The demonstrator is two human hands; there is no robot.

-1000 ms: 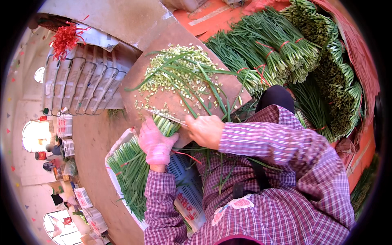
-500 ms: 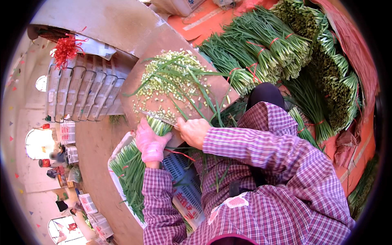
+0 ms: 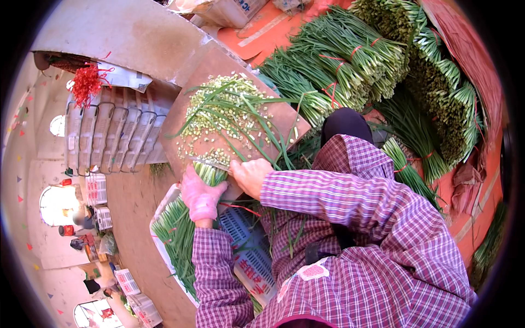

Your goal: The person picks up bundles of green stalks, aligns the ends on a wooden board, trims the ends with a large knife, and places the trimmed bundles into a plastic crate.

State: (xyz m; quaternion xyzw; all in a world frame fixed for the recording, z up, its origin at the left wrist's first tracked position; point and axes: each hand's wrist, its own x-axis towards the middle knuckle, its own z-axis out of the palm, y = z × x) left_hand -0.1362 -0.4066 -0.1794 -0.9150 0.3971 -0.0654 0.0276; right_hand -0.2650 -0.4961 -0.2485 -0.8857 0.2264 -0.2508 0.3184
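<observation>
My left hand (image 3: pixel 199 194), in a pink glove, is closed round a bunch of green chives (image 3: pixel 210 174), its pale cut ends toward the board. In my right hand (image 3: pixel 251 176), bare, is a knife (image 3: pixel 210 163) whose thin blade lies across those ends. Both hands are at the near edge of a brown board (image 3: pixel 176 131). Scattered over it are many chopped pale stem ends (image 3: pixel 217 104) and a few loose green leaves (image 3: pixel 249 109). My right fingers hide the knife's handle.
Left of my lap, a white crate (image 3: pixel 155 215) holds more chives; a blue crate (image 3: pixel 240 229) stands beside it. Tied chive bundles (image 3: pixel 350 60) are heaped on orange sheeting (image 3: pixel 246 41) at right. Stacked crates (image 3: pixel 109 131) and red ties (image 3: pixel 87 85) are at left.
The view has shifted slightly, so the surroundings sit a little differently. Both hands keep their hold, and the knife still lies across the chive ends.
</observation>
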